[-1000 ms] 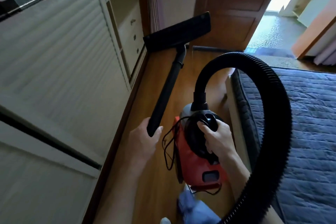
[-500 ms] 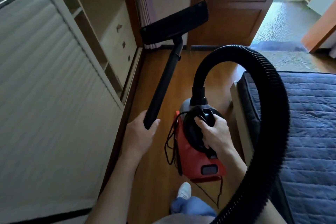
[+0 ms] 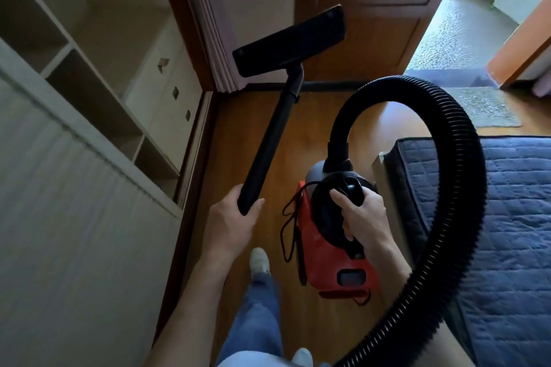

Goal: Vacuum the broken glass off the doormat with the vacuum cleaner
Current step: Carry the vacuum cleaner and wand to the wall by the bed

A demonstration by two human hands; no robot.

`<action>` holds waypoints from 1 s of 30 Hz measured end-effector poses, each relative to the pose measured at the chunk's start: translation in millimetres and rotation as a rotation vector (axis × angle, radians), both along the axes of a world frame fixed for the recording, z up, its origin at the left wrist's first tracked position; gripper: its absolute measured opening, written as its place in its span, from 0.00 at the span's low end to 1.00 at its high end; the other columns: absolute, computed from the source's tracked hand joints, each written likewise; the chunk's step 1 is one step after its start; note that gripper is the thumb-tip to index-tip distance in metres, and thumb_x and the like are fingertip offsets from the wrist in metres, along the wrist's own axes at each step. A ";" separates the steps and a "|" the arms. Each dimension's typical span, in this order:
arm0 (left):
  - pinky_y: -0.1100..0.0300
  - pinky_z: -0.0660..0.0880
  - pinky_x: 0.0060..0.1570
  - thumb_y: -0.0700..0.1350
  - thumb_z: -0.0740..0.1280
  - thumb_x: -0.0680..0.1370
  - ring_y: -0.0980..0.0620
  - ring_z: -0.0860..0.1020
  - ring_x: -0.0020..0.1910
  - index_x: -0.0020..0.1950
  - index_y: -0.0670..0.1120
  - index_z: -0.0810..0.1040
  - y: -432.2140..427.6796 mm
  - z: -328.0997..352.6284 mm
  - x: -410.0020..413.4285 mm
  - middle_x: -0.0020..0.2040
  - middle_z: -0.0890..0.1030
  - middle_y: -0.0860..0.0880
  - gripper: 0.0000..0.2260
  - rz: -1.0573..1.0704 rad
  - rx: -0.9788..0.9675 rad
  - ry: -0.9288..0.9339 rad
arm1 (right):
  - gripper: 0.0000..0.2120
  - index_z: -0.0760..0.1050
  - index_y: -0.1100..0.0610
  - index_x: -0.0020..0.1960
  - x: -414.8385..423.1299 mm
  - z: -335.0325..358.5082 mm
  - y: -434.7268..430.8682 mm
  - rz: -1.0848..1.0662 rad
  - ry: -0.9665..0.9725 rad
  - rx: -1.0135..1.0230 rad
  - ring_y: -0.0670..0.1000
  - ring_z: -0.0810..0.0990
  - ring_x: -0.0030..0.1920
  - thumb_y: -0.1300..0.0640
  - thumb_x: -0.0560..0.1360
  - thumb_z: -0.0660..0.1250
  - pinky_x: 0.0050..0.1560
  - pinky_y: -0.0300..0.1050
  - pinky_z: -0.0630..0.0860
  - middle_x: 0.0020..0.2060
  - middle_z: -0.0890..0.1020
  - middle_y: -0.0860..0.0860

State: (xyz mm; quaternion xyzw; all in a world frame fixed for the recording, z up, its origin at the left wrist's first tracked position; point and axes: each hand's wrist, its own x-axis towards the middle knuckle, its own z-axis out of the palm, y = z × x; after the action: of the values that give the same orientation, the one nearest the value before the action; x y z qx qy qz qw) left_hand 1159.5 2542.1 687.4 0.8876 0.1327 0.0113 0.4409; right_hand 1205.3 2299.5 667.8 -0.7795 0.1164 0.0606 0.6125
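Left hand (image 3: 231, 222) curled round wand (image 3: 268, 143), right hand (image 3: 362, 217) gripping vacuum cleaner (image 3: 328, 256) handle; dangling cord (image 3: 288, 228) may snag a foot (image 3: 259, 261) before the doormat (image 3: 483, 110).

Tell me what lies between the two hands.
Head view: a loose black cord dangles between the left hand, on the wand, and the right hand, on the vacuum; its red side and wood floor show there too.

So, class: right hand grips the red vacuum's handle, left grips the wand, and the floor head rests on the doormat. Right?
Not quite: the head view shows the floor head raised, well clear of the doormat. The grips are right.
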 end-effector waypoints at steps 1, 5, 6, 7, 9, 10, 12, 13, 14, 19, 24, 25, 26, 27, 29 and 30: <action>0.64 0.74 0.26 0.54 0.68 0.81 0.53 0.80 0.31 0.54 0.53 0.77 1.8 -1.6 19.0 0.36 0.79 0.50 0.07 -0.009 0.007 -0.002 | 0.15 0.73 0.58 0.38 15.0 -3.0 0.3 -0.013 -0.004 0.000 0.52 0.72 0.21 0.51 0.76 0.73 0.25 0.45 0.70 0.25 0.74 0.52; 0.61 0.76 0.28 0.54 0.67 0.81 0.53 0.80 0.32 0.56 0.53 0.76 9.6 -4.6 108.2 0.38 0.80 0.50 0.08 -0.047 0.002 -0.022 | 0.18 0.71 0.60 0.36 81.1 -13.4 5.2 -0.055 -0.038 0.015 0.56 0.71 0.20 0.50 0.77 0.73 0.24 0.46 0.68 0.22 0.73 0.52; 0.58 0.78 0.29 0.54 0.67 0.81 0.52 0.80 0.33 0.57 0.53 0.76 11.5 -5.6 133.4 0.38 0.80 0.50 0.08 -0.056 -0.003 -0.028 | 0.18 0.71 0.59 0.36 100.0 -15.6 6.6 -0.066 -0.042 0.017 0.56 0.70 0.19 0.50 0.78 0.73 0.24 0.46 0.68 0.22 0.73 0.52; 0.56 0.79 0.30 0.54 0.68 0.80 0.52 0.80 0.33 0.57 0.53 0.76 13.9 -6.0 158.3 0.38 0.80 0.50 0.08 -0.070 -0.010 -0.032 | 0.18 0.72 0.57 0.36 118.9 -16.7 8.3 -0.083 -0.041 0.016 0.56 0.70 0.19 0.49 0.78 0.72 0.25 0.46 0.68 0.22 0.73 0.51; 0.54 0.81 0.31 0.54 0.68 0.80 0.51 0.80 0.33 0.57 0.53 0.77 21.2 -6.0 209.6 0.38 0.80 0.49 0.09 -0.115 -0.017 -0.038 | 0.18 0.71 0.51 0.33 159.2 -17.8 12.9 -0.131 -0.030 0.014 0.55 0.71 0.20 0.46 0.76 0.73 0.27 0.46 0.69 0.22 0.73 0.49; 0.53 0.81 0.31 0.54 0.68 0.80 0.51 0.80 0.33 0.57 0.53 0.77 25.1 -4.9 234.1 0.38 0.80 0.49 0.09 -0.143 -0.014 -0.039 | 0.19 0.71 0.50 0.32 179.2 -17.4 15.5 -0.152 -0.026 0.005 0.53 0.72 0.21 0.43 0.75 0.72 0.28 0.46 0.70 0.22 0.73 0.48; 0.55 0.80 0.31 0.54 0.68 0.80 0.51 0.80 0.33 0.57 0.52 0.77 30.6 -0.4 279.5 0.38 0.79 0.50 0.08 -0.190 -0.019 -0.038 | 0.20 0.70 0.48 0.32 216.9 -13.3 20.4 -0.189 -0.027 -0.022 0.51 0.72 0.23 0.37 0.72 0.71 0.32 0.46 0.70 0.23 0.72 0.46; 0.56 0.80 0.30 0.54 0.68 0.80 0.51 0.80 0.33 0.56 0.53 0.77 32.4 2.1 301.1 0.38 0.79 0.50 0.08 -0.208 -0.024 -0.040 | 0.20 0.70 0.48 0.32 235.3 -10.6 22.4 -0.208 -0.035 -0.025 0.51 0.72 0.23 0.36 0.71 0.71 0.32 0.46 0.70 0.23 0.72 0.46; 0.57 0.79 0.30 0.54 0.68 0.80 0.52 0.80 0.33 0.56 0.53 0.77 33.8 4.3 321.6 0.37 0.79 0.50 0.08 -0.222 -0.023 -0.044 | 0.20 0.70 0.48 0.31 252.5 -8.1 24.0 -0.222 -0.042 -0.020 0.51 0.72 0.23 0.37 0.72 0.71 0.32 0.47 0.70 0.24 0.72 0.46; 0.51 0.81 0.31 0.53 0.68 0.80 0.51 0.80 0.31 0.53 0.54 0.77 37.8 10.0 405.8 0.35 0.79 0.49 0.05 -0.285 -0.015 -0.037 | 0.18 0.71 0.47 0.31 324.4 -1.8 31.1 -0.272 -0.069 -0.018 0.50 0.73 0.24 0.40 0.74 0.71 0.33 0.47 0.71 0.24 0.73 0.46; 0.57 0.78 0.29 0.53 0.69 0.80 0.51 0.79 0.31 0.54 0.54 0.78 26.0 6.9 474.5 0.35 0.79 0.49 0.06 -0.343 -0.021 -0.020 | 0.19 0.72 0.49 0.33 385.6 -9.2 25.2 -0.293 -0.057 -0.039 0.51 0.73 0.25 0.36 0.71 0.70 0.34 0.49 0.71 0.25 0.74 0.47; 0.59 0.77 0.28 0.53 0.69 0.80 0.52 0.79 0.31 0.54 0.54 0.77 23.0 6.0 488.5 0.36 0.79 0.49 0.06 -0.355 -0.010 -0.021 | 0.19 0.73 0.49 0.33 398.4 -11.6 22.5 -0.297 -0.051 -0.034 0.51 0.73 0.24 0.35 0.70 0.70 0.34 0.49 0.71 0.24 0.74 0.46; 0.60 0.77 0.28 0.53 0.68 0.80 0.52 0.80 0.32 0.55 0.54 0.77 19.2 5.1 503.4 0.36 0.79 0.50 0.06 -0.366 -0.003 -0.021 | 0.18 0.74 0.48 0.33 412.6 -13.7 18.9 -0.303 -0.045 -0.031 0.50 0.73 0.24 0.35 0.70 0.70 0.34 0.48 0.71 0.24 0.74 0.45; 0.60 0.77 0.28 0.53 0.68 0.80 0.52 0.80 0.32 0.56 0.54 0.77 14.8 4.3 518.8 0.36 0.79 0.50 0.07 -0.372 0.002 -0.020 | 0.17 0.74 0.47 0.33 428.0 -16.2 14.5 -0.308 -0.041 -0.031 0.50 0.73 0.25 0.35 0.70 0.70 0.34 0.48 0.70 0.24 0.74 0.45; 0.59 0.77 0.29 0.54 0.68 0.80 0.53 0.80 0.32 0.57 0.53 0.77 5.7 1.7 550.1 0.37 0.79 0.50 0.08 -0.375 0.014 -0.022 | 0.17 0.75 0.47 0.33 460.5 -20.6 5.4 -0.312 -0.036 -0.023 0.51 0.73 0.25 0.36 0.70 0.70 0.34 0.48 0.70 0.24 0.74 0.45; 0.61 0.76 0.28 0.54 0.68 0.80 0.54 0.80 0.32 0.57 0.53 0.77 1.4 0.3 566.5 0.37 0.79 0.51 0.08 -0.373 0.026 -0.025 | 0.16 0.75 0.47 0.33 477.6 -22.2 1.1 -0.311 -0.036 -0.020 0.51 0.73 0.24 0.37 0.72 0.70 0.34 0.48 0.70 0.24 0.74 0.46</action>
State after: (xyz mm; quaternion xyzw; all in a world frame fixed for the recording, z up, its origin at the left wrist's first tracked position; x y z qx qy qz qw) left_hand 1726.0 2543.5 687.7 0.9023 -0.0398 -0.0580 0.4254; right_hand 1683.0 2300.5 645.7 -0.7590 0.2254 -0.0503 0.6088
